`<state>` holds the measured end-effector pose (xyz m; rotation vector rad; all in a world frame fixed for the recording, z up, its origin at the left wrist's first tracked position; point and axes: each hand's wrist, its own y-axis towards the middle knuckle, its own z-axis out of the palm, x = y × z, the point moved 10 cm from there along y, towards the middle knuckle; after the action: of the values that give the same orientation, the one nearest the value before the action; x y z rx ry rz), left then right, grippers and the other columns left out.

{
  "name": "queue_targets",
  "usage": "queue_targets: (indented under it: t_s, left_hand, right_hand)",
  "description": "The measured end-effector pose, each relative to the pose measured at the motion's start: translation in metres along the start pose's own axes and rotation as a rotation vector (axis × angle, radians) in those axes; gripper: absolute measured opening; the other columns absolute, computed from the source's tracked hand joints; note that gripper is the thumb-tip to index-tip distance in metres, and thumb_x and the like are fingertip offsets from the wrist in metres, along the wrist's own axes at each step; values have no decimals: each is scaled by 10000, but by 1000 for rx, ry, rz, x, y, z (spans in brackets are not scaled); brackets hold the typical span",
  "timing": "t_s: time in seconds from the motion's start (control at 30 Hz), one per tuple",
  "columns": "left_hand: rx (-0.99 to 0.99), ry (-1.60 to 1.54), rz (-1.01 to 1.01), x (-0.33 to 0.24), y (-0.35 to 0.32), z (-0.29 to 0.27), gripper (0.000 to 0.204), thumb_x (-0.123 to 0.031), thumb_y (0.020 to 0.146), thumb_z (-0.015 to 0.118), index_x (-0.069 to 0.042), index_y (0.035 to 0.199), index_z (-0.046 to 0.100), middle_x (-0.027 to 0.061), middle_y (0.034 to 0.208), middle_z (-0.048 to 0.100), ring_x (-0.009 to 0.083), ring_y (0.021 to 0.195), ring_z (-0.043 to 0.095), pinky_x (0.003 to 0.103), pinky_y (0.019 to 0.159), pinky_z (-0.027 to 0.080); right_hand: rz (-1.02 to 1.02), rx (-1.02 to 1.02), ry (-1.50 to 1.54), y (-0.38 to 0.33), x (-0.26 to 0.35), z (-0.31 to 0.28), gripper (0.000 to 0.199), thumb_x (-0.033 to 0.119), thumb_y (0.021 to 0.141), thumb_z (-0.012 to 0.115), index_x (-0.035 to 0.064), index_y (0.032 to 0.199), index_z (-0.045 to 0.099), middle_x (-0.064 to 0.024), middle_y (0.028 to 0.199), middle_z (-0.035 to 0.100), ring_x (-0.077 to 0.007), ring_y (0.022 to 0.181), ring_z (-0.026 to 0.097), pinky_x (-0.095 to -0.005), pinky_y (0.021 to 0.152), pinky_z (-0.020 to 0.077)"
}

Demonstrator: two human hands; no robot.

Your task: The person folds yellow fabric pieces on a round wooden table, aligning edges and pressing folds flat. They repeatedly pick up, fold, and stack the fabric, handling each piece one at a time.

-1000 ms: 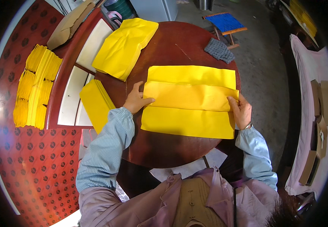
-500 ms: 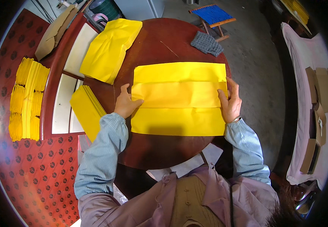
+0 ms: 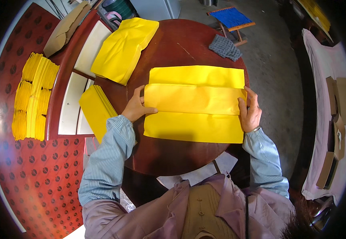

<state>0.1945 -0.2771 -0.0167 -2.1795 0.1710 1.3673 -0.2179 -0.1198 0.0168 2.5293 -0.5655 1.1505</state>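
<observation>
A large yellow paper sheet lies on the round dark-red table, with a folded band across its middle. My left hand grips the left end of that folded band, thumb on top. At the right end my right hand pinches the same band, fingers laid over the edge. Both hands hold the fold flat against the sheet.
A loose pile of yellow sheets lies at the table's far left. A stack of folded yellow sheets rests beside my left arm. Bundles of yellow paper lie on the patterned red floor. A grey cloth and a blue stool sit beyond.
The view has shifted slightly. My hands stay at the two ends of the folded band, which looks pressed flatter than before.
</observation>
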Motion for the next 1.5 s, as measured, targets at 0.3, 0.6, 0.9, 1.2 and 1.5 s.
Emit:
queue_targets:
  t_s: [0.3, 0.6, 0.9, 1.2, 1.5]
  left_hand:
    - [-119, 52, -37, 5, 1, 0, 1010, -94, 847, 855, 20, 1596, 188, 198, 1290, 715, 262, 1190, 688, 382, 1068, 518]
    - [-491, 896, 183, -85, -41, 21, 953, -69, 788, 841, -116, 1599, 344, 207, 1548, 497, 331, 1416, 504, 447, 1189, 387]
    - [-204, 868, 499, -63, -33, 89, 538, -4, 965, 570, -71, 1495, 510, 230, 1549, 493, 385, 1495, 420, 424, 1254, 341]
    - [-385, 948, 194, -47, -23, 120, 645, -412, 1085, 532, -131, 1633, 338, 358, 1697, 133, 534, 1596, 34, 663, 1270, 84]
    - [-330, 937, 262, -61, -22, 89, 797, -466, 915, 719, -145, 1584, 429, 279, 1646, 335, 464, 1549, 255, 596, 1230, 232]
  right_hand:
    - [-76, -53, -39, 0, -11, -6, 383, 201, 1067, 592, 165, 1443, 527, -225, 1151, 717, -324, 972, 717, -417, 853, 621]
    - [-131, -57, -97, -1, -7, -4, 364, 214, 1080, 567, 164, 1437, 519, -238, 1209, 712, -357, 1007, 708, -455, 899, 617]
    - [-128, -48, -199, 3, -9, -2, 373, 211, 1075, 595, 160, 1440, 535, -238, 1213, 734, -361, 1007, 743, -441, 886, 629]
    - [-83, 66, -196, 11, 3, -6, 379, 310, 1077, 586, 217, 1437, 512, -201, 1174, 747, -359, 1024, 752, -445, 912, 624]
    - [107, 192, 9, -2, 17, -13, 610, 155, 929, 821, 145, 1454, 511, -134, 1175, 734, -248, 978, 738, -350, 883, 620]
